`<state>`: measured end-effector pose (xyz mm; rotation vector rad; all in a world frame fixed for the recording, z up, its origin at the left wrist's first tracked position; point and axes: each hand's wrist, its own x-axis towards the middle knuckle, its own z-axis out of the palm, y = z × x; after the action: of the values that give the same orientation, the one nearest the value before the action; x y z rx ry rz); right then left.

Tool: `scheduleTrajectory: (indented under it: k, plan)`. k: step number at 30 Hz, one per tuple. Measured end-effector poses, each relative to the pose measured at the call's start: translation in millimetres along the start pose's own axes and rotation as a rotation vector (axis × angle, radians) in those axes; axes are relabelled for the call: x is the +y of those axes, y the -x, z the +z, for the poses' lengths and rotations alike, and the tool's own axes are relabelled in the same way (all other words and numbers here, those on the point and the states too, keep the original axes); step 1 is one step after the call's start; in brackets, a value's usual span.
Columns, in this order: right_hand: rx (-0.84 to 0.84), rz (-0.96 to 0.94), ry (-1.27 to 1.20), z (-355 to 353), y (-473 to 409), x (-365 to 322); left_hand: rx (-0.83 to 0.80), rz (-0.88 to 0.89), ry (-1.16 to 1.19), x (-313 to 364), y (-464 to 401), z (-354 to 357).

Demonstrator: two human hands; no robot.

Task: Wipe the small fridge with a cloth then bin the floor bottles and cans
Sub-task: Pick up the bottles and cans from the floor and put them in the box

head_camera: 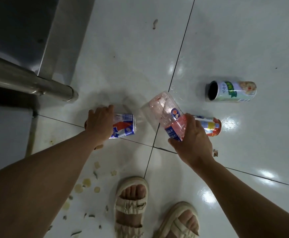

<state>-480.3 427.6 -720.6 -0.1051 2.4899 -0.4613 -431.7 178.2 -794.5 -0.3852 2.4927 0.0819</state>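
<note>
Litter lies on the glossy tiled floor [243, 40]: a blue-and-white can [124, 126] under the left hand [100, 125], whose fingers curl over it, though whether they have closed is unclear; a clear plastic bottle [161, 112] with pink dregs, lifted and tilted, clasped near its labelled end by the right hand [191, 136]. An orange can [211, 126] and a white open-ended can [231, 91] lie apart to the right. All look empty, light and easily dented; a grip round the middle should serve.
</note>
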Motion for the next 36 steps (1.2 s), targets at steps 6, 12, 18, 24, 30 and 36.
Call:
scheduleTrajectory:
  k: [6,12,18,24,30,36]
  plan:
    - [0.002,0.066,-0.003,-36.4,16.7,0.3,-0.036,-0.008,0.081,13.2,25.4,-41.2]
    - [0.016,0.139,-0.033,-117.6,66.2,-8.6,-0.014,0.013,0.142,52.1,76.4,-141.7]
    - [0.067,0.22,-0.076,-230.6,140.5,-17.2,0.039,0.073,0.21,106.3,147.9,-271.4]
    - [0.166,0.337,-0.11,-345.7,225.9,-18.3,0.022,0.158,0.292,156.1,225.8,-386.7]
    - [0.304,0.47,-0.201,-442.0,320.4,-6.1,0.04,0.308,0.337,219.9,311.1,-482.0]
    - [0.431,0.606,-0.304,-508.8,408.3,34.4,0.066,0.484,0.323,300.6,393.0,-544.5]
